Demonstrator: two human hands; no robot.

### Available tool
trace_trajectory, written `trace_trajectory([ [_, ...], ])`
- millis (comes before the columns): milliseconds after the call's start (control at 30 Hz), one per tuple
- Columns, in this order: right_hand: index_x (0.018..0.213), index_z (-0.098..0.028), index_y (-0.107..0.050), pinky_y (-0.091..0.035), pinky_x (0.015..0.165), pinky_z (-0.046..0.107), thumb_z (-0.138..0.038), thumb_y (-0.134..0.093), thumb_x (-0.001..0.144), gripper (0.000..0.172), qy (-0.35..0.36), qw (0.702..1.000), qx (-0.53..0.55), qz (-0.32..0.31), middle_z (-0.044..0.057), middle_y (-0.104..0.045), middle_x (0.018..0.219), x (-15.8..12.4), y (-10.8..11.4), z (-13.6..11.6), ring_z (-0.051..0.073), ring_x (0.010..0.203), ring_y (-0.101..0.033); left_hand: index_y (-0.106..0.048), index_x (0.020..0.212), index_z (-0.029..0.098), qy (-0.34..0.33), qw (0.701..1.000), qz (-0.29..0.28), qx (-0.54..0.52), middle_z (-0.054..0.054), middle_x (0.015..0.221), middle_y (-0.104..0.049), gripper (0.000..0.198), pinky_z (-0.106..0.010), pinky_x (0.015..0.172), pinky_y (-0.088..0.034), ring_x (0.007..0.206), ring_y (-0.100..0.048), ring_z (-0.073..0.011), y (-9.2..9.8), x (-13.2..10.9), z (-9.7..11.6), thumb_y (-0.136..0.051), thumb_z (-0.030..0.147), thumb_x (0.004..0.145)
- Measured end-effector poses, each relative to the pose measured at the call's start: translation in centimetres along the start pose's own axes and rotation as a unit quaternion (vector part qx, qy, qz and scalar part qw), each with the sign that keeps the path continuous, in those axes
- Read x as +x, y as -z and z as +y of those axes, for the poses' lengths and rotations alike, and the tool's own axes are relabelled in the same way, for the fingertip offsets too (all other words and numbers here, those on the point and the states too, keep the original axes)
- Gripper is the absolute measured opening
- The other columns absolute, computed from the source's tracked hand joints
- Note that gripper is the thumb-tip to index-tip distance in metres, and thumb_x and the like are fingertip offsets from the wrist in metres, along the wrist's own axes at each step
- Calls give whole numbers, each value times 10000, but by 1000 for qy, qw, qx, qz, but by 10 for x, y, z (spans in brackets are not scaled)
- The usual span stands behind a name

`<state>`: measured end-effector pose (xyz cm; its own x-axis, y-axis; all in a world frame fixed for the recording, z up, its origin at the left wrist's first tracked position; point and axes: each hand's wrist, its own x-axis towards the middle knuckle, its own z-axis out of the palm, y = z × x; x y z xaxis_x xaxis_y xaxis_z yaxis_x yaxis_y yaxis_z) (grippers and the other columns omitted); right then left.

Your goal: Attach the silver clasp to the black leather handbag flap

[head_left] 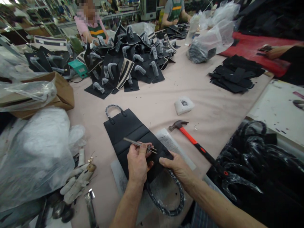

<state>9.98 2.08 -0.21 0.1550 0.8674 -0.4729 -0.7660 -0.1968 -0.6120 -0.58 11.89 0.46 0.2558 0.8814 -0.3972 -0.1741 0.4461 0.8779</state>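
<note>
Near hammer (199, 147) and white block (182, 109), left grip (137, 162) around metal tool (132, 141); right grip (177, 165) on panel (125, 126)

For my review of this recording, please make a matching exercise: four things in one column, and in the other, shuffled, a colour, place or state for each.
Column one
1. Claw hammer
2. Left hand
3. Cardboard box
4. Right hand

Column two
A. Grips the edge of the black panel
B. Brown, at the left of the picture
C. Holds a slim metal tool
D. Red and black handle, lying on the table

Right pairs: 1-D, 2-C, 3-B, 4-A
</note>
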Motion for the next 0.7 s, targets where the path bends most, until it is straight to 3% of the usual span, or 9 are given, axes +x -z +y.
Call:
trace_trajectory([
  [100, 1065, -158, -733, -571, 700, 384, -301, -888, 633, 480, -3, 1000, 2, 24, 77, -764, 831, 1, 1, 2, 230, 664, -704, -522, 962, 178, -15, 1000, -11, 11, -75, 935, -769, 428, -304, 749, -607, 828, -760, -199, 0, 3, 6, -775, 483, 802],
  [300, 1065, -159, -735, -577, 723, 385, -283, -885, 638, 469, -10, 999, 41, -34, 85, -770, 886, 8, 9, 0, 238, 717, -720, -534, 964, 161, -22, 995, -57, 84, -113, 907, -770, 475, -270, 658, -595, 810, -757, -221, -3, 7, 26, -774, 530, 785],
  [700, 1153, -159, -726, -589, 745, 411, -237, -846, 691, 483, 1, 996, 47, -75, 89, -772, 900, 13, 13, 3, 254, 743, -733, -531, 987, 157, -10, 994, -51, 98, -109, 908, -771, 459, -259, 655, -593, 791, -763, -213, 0, 9, 20, -739, 532, 824],
])
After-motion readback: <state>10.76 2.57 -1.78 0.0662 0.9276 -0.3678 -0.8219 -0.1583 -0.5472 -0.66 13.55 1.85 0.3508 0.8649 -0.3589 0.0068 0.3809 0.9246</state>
